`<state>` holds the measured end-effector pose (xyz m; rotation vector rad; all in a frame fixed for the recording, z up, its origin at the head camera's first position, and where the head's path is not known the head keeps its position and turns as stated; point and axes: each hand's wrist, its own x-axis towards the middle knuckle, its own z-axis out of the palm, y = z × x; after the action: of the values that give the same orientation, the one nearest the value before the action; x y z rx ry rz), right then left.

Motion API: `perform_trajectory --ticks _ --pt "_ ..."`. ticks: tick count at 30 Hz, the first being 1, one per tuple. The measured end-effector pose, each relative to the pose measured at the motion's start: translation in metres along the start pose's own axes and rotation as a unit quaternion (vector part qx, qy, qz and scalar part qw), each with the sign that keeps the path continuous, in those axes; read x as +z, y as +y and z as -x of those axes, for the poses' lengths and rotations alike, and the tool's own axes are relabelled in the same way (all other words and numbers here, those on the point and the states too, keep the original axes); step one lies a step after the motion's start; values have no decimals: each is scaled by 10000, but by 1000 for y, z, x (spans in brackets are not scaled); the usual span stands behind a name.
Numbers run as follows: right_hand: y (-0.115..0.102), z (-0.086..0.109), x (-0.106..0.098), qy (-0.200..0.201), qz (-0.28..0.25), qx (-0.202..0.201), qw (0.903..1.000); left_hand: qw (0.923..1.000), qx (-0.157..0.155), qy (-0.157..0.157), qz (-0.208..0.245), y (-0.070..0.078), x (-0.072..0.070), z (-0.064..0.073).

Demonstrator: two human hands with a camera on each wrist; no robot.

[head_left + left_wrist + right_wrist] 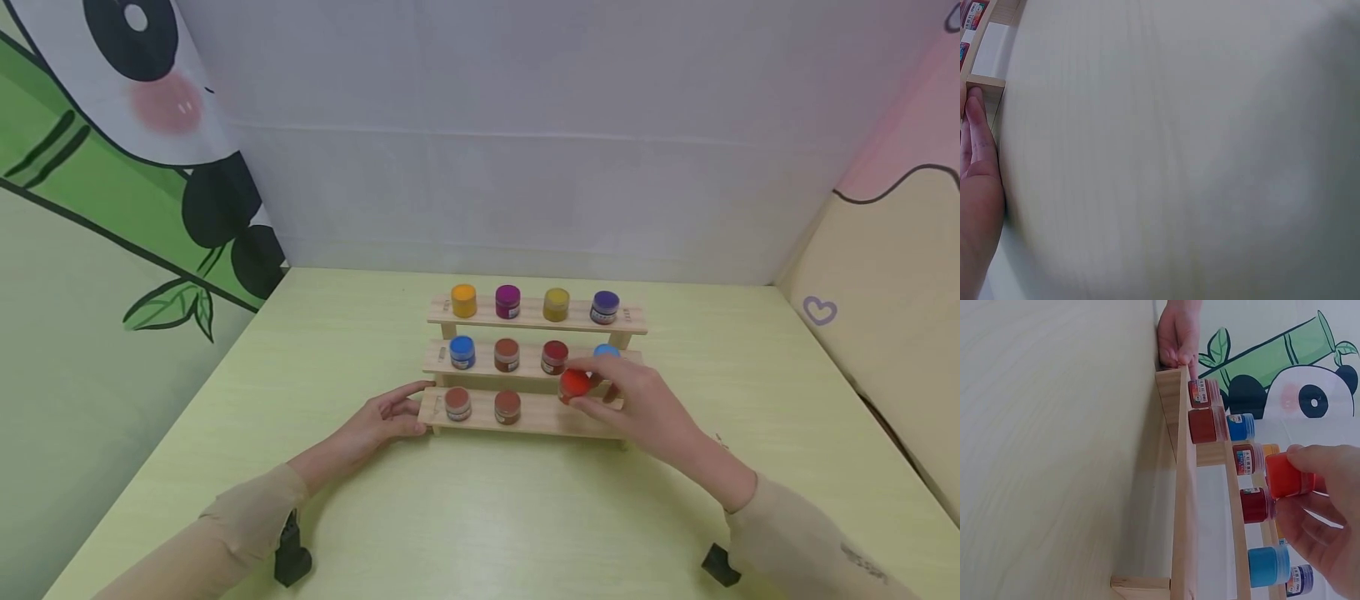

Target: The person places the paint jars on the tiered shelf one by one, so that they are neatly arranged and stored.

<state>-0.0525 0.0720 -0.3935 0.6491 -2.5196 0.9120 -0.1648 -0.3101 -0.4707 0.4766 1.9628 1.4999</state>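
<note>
A three-step wooden rack (pixel 540 414) stands on the table with small paint jars on its steps. My right hand (pixel 641 404) pinches a bright red paint jar (pixel 574 384) between thumb and fingers, above the right part of the lowest step. In the right wrist view this red jar (pixel 1285 475) is tilted, near a dark red jar (pixel 1254 505). At the rack's left end, my left hand (pixel 386 419) grips the lowest step, thumb in front and index finger behind. Two brownish-red jars, one of them the left jar (pixel 457 403), sit on that step.
The middle step holds a blue jar (pixel 462 352), a brown-red jar (pixel 506 355), a dark red one and a partly hidden light blue jar (pixel 607 351). Orange, purple, olive-yellow and violet-blue jars line the top step. A pale wall (pixel 525 200) rises behind the table.
</note>
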Motion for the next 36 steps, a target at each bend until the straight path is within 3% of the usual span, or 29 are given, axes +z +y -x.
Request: perform_trajectory --ticks 25,36 --pt "5 5 29 -660 -26 788 9947 10000 -16 -3 -22 0 -1 1" --pt "12 6 38 -761 101 654 9949 9999 98 -51 -18 -3 -1 -3"
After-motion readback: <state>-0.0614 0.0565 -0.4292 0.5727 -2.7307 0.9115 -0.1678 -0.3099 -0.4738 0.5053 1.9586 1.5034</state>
